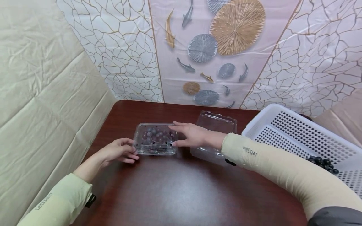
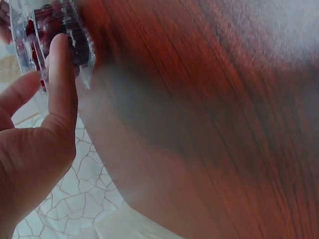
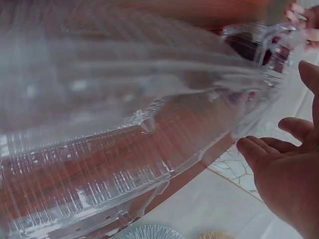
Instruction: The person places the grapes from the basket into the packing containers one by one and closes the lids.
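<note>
A closed clear plastic clamshell box lies on the dark red-brown table, with dark red grapes showing through its lid. My left hand is at the box's left side, its fingertips right at the edge and the fingers loosely bent. In the left wrist view, its thumb and a finger overlap the box wall close to the grapes. My right hand reaches across to the box's right edge, thumb and fingers spread. Just beneath and behind my right wrist stands a second clear clamshell box, its lid up.
A white perforated plastic basket stands at the right, with a bunch of black grapes inside. Patterned sheeting rises behind the table, and a beige cloth hangs along the left side.
</note>
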A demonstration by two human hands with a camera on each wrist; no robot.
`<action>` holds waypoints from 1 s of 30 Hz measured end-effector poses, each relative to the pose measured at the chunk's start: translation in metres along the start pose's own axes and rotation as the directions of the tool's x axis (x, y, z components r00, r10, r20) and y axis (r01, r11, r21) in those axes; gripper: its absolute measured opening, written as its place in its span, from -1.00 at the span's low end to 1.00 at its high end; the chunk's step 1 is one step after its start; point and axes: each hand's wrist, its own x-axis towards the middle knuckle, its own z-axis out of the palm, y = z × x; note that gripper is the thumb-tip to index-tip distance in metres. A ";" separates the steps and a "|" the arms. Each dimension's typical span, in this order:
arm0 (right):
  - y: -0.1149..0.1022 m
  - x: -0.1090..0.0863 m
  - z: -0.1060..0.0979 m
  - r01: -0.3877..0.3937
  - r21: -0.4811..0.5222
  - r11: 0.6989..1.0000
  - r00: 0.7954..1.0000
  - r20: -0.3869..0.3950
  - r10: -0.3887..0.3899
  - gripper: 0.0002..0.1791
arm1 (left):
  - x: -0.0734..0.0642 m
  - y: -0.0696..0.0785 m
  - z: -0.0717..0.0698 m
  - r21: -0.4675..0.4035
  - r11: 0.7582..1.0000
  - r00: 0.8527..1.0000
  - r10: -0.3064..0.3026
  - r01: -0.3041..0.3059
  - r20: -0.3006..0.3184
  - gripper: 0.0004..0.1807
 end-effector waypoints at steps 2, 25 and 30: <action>-0.001 -0.004 -0.003 0.013 0.018 1.000 1.000 -0.028 -0.012 -0.13 | 0.001 0.000 0.002 -0.006 1.000 1.000 0.005 -0.005 -0.020 -0.49; -0.039 -0.065 0.019 -0.032 0.477 0.878 0.991 -0.100 0.090 -0.37 | 0.004 0.000 0.006 -0.054 0.998 0.999 0.014 -0.016 -0.046 -0.58; -0.036 -0.070 0.039 -0.057 0.506 0.861 0.994 -0.056 0.098 -0.43 | 0.004 0.000 0.006 -0.045 0.999 0.999 0.018 -0.020 -0.048 -0.58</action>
